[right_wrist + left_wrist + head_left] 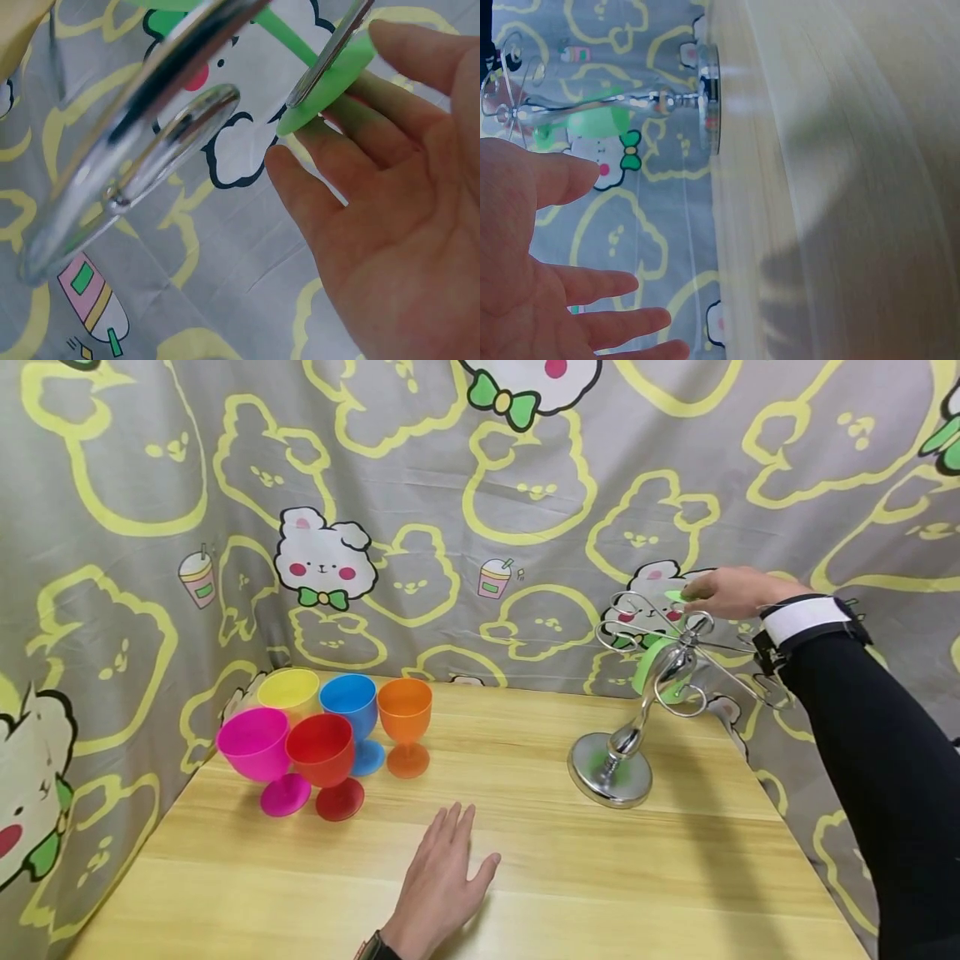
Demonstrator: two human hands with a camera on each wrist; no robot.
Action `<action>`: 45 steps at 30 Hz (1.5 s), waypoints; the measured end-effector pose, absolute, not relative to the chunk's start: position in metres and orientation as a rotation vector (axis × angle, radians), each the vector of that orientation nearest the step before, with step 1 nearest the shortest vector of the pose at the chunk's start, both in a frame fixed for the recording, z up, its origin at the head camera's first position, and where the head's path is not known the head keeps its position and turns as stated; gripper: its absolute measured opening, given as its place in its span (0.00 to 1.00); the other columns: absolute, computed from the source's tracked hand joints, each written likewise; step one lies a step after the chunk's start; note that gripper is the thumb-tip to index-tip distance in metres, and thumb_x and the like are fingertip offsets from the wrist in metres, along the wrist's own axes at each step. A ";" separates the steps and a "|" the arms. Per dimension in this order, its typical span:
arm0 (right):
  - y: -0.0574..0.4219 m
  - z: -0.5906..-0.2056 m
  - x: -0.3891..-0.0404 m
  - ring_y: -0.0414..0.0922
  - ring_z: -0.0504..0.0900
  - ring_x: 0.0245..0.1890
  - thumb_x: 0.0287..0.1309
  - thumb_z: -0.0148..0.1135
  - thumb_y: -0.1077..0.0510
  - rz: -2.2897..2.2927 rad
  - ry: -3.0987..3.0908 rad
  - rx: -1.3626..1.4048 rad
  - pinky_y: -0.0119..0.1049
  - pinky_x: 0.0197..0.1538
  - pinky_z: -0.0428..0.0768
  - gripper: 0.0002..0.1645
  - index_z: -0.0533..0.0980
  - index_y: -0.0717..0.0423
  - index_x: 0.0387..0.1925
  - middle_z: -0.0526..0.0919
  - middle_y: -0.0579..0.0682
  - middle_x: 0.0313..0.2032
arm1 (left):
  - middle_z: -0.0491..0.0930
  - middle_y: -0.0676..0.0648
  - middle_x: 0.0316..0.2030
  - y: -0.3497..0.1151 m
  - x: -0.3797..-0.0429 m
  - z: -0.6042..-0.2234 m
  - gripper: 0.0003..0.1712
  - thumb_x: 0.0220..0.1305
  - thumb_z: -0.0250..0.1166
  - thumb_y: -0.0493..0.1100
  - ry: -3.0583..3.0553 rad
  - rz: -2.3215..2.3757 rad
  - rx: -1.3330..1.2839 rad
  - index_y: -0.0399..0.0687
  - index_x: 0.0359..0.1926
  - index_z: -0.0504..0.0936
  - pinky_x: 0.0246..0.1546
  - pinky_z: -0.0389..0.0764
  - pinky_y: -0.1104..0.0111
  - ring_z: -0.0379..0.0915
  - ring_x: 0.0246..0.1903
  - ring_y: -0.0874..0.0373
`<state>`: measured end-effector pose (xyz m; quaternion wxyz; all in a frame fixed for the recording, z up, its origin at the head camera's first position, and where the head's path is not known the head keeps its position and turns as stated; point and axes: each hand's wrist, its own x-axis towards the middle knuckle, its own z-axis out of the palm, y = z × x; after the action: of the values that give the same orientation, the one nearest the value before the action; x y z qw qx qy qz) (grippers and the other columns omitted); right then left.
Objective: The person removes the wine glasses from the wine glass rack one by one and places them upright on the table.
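A green goblet (649, 670) hangs upside down on a chrome goblet rack (633, 714) with curled wire arms. Its stem passes by the wires, and its foot (330, 90) lies against a wire in the right wrist view. My right hand (727, 592) is at the top of the rack, thumb and fingers around the edge of that foot. Its fingertips are partly hidden behind the foot in the right wrist view. My left hand (442, 877) is low over the front middle of the table, fingers extended and nothing in it; the left wrist view shows its palm (517, 277).
On the table's left stand several upright goblets: yellow (288, 692), blue (351, 706), orange (406, 710), magenta (255, 747) and red (321, 752). A patterned curtain (420, 485) borders the wooden table (540, 877) at the back and sides.
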<state>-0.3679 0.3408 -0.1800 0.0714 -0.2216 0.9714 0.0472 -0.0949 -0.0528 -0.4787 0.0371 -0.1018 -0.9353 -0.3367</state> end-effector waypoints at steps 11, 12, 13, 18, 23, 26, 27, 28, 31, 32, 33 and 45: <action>0.343 -0.177 -0.352 0.76 0.79 0.55 0.68 0.59 0.69 0.217 3.007 -0.663 0.70 0.58 0.77 0.22 0.76 0.78 0.60 0.83 0.75 0.52 | 0.65 0.31 0.76 -0.051 -0.092 -0.480 0.43 0.75 0.65 0.58 -2.855 -1.040 -0.342 0.34 0.77 0.68 0.75 0.62 0.40 0.56 0.77 0.32; 0.343 -0.177 -0.351 0.76 0.79 0.55 0.68 0.59 0.69 0.223 3.005 -0.662 0.70 0.58 0.77 0.22 0.76 0.78 0.60 0.83 0.76 0.53 | 0.65 0.30 0.76 -0.051 -0.092 -0.480 0.43 0.75 0.65 0.58 -2.853 -1.039 -0.344 0.34 0.77 0.68 0.75 0.62 0.41 0.56 0.77 0.32; 0.342 -0.176 -0.349 0.76 0.79 0.56 0.68 0.58 0.69 0.225 3.003 -0.655 0.70 0.58 0.78 0.22 0.76 0.78 0.60 0.82 0.76 0.53 | 0.65 0.30 0.75 -0.051 -0.092 -0.480 0.43 0.75 0.65 0.58 -2.851 -1.037 -0.344 0.34 0.77 0.68 0.75 0.62 0.41 0.56 0.76 0.32; 0.334 -0.173 -0.343 0.75 0.80 0.55 0.67 0.56 0.71 0.227 2.998 -0.682 0.68 0.56 0.80 0.21 0.78 0.76 0.59 0.83 0.75 0.53 | 0.64 0.30 0.76 -0.051 -0.090 -0.481 0.42 0.75 0.66 0.58 -2.852 -1.045 -0.342 0.34 0.77 0.68 0.75 0.62 0.40 0.56 0.77 0.32; 0.323 -0.167 -0.340 0.72 0.82 0.54 0.66 0.56 0.72 0.231 3.007 -0.751 0.66 0.54 0.81 0.19 0.81 0.75 0.56 0.85 0.73 0.51 | 0.64 0.30 0.76 -0.052 -0.089 -0.481 0.43 0.75 0.65 0.58 -2.861 -1.059 -0.358 0.34 0.77 0.68 0.74 0.62 0.40 0.55 0.77 0.32; 0.317 -0.164 -0.339 0.72 0.82 0.54 0.67 0.57 0.72 0.248 3.005 -0.772 0.65 0.54 0.82 0.19 0.82 0.75 0.56 0.85 0.73 0.51 | 0.64 0.30 0.76 -0.053 -0.089 -0.481 0.43 0.75 0.65 0.58 -2.858 -1.051 -0.361 0.34 0.77 0.68 0.74 0.63 0.40 0.56 0.77 0.32; 0.315 -0.163 -0.339 0.71 0.83 0.54 0.67 0.57 0.72 0.253 3.006 -0.781 0.64 0.54 0.82 0.19 0.82 0.74 0.56 0.85 0.73 0.51 | 0.64 0.30 0.76 -0.053 -0.088 -0.481 0.43 0.75 0.65 0.58 -2.856 -1.054 -0.359 0.34 0.77 0.68 0.74 0.63 0.40 0.56 0.77 0.32; 0.314 -0.163 -0.339 0.69 0.84 0.52 0.67 0.57 0.72 0.256 3.005 -0.793 0.63 0.53 0.83 0.19 0.82 0.74 0.57 0.85 0.72 0.51 | 0.64 0.30 0.76 -0.053 -0.088 -0.481 0.43 0.75 0.65 0.58 -2.855 -1.060 -0.358 0.34 0.77 0.68 0.74 0.63 0.40 0.56 0.77 0.32; 0.308 -0.163 -0.340 0.67 0.85 0.50 0.68 0.57 0.72 0.253 3.007 -0.809 0.58 0.48 0.84 0.19 0.82 0.73 0.57 0.85 0.72 0.52 | 0.63 0.30 0.76 -0.053 -0.086 -0.481 0.43 0.75 0.65 0.59 -2.849 -1.073 -0.359 0.35 0.77 0.68 0.74 0.63 0.39 0.55 0.77 0.32; 0.307 -0.163 -0.341 0.67 0.85 0.50 0.68 0.57 0.72 0.248 3.009 -0.813 0.58 0.47 0.84 0.19 0.82 0.74 0.58 0.85 0.72 0.52 | 0.64 0.30 0.76 -0.053 -0.086 -0.482 0.43 0.75 0.65 0.59 -2.847 -1.074 -0.360 0.35 0.77 0.68 0.74 0.63 0.39 0.55 0.77 0.32; 0.305 -0.163 -0.341 0.66 0.85 0.50 0.69 0.57 0.72 0.241 3.009 -0.812 0.56 0.46 0.84 0.19 0.81 0.74 0.58 0.85 0.72 0.53 | 0.64 0.30 0.76 -0.053 -0.086 -0.482 0.42 0.75 0.65 0.58 -2.845 -1.074 -0.361 0.35 0.77 0.68 0.74 0.63 0.40 0.56 0.77 0.32; 0.284 -0.160 -0.359 0.55 0.78 0.30 0.70 0.46 0.73 0.226 3.069 -0.782 0.50 0.36 0.76 0.21 0.81 0.76 0.54 0.85 0.71 0.43 | 0.65 0.31 0.76 -0.053 -0.086 -0.482 0.42 0.75 0.65 0.59 -2.855 -1.067 -0.361 0.35 0.77 0.69 0.74 0.63 0.40 0.56 0.77 0.33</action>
<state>-0.3586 0.2843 -0.1600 -0.0166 -0.2463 0.9664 0.0713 -0.0857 -0.0535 -0.4823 0.0363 -0.1176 -0.9296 -0.3473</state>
